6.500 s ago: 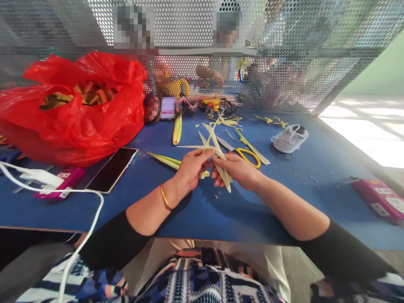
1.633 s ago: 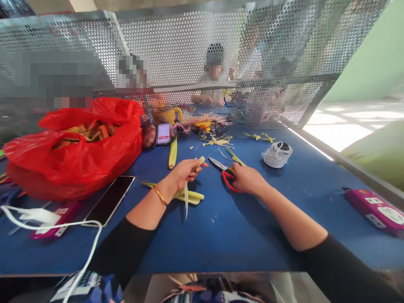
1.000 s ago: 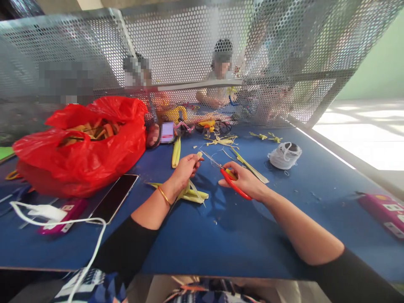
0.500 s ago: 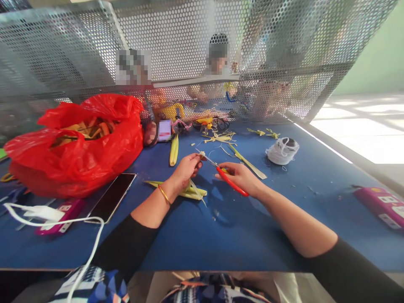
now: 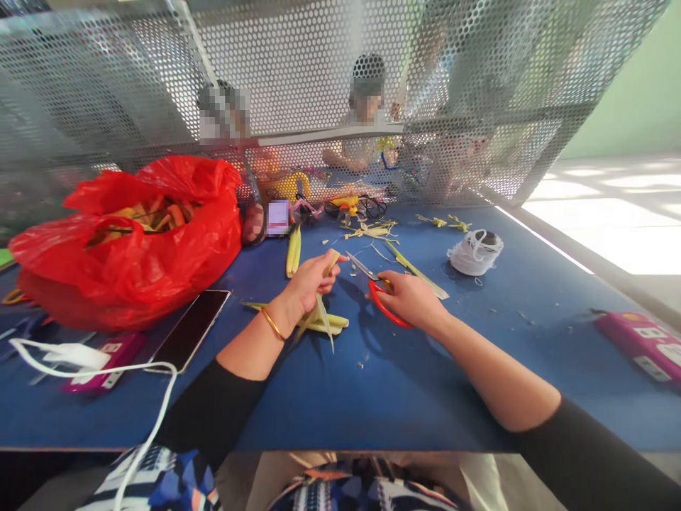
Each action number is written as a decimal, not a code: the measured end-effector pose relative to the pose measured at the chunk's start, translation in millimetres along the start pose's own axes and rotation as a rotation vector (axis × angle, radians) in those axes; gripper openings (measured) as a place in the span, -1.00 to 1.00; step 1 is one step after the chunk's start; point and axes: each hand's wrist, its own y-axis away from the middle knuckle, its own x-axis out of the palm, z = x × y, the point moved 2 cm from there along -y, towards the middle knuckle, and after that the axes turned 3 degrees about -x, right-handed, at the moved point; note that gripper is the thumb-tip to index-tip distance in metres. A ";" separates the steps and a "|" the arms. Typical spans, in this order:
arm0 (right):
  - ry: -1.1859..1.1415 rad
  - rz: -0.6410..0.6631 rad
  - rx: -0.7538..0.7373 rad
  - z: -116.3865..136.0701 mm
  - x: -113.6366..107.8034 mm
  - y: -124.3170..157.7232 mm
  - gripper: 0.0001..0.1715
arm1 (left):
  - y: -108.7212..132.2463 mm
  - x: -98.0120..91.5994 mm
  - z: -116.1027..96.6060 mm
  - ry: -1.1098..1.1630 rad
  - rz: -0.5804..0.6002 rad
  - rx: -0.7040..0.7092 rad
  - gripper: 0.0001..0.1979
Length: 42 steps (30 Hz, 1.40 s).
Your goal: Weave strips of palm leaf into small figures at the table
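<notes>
My left hand (image 5: 310, 282) is closed around a pale corn husk (image 5: 322, 316), whose tip pokes up past the fingers while strips hang below the palm. In my right hand (image 5: 413, 295) is a pair of scissors with red handles (image 5: 389, 311). Its blades point up-left toward the left fingertips and stand slightly apart from the husk. Under the left hand, a yellow-green husk bundle (image 5: 336, 323) lies on the blue table (image 5: 394, 404). Another husk bundle (image 5: 293, 252) lies just beyond that hand, and a long husk strip (image 5: 423, 273) lies beyond the scissors.
A red plastic bag (image 5: 175, 284) of husk-like pieces fills the left, beside a phone (image 5: 189, 330) and a purple box (image 5: 109, 365) with a white cable. White thread (image 5: 468, 262) stands at right; another purple box (image 5: 638, 341) lies farther right. Behind a perforated metal screen (image 5: 298, 71) people sit.
The scissors have drawn back a little from the left fingertips, and the right hand has turned. The left hand has shifted slightly left, with its husk tip raised and strips hanging differently.
</notes>
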 end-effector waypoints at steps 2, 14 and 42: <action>0.263 0.074 -0.012 -1.2 -0.2 -0.6 -0.60 | 3.3 2.3 -5.1 0.109 0.058 -0.038 -0.79; 0.406 0.098 -0.032 9.8 -19.1 14.6 -0.61 | 20.1 30.3 -8.9 0.389 0.010 0.076 -0.74; -0.400 -0.348 -0.213 4.0 -20.9 10.7 -0.78 | 31.1 25.9 -7.4 -0.373 -0.479 0.619 -0.71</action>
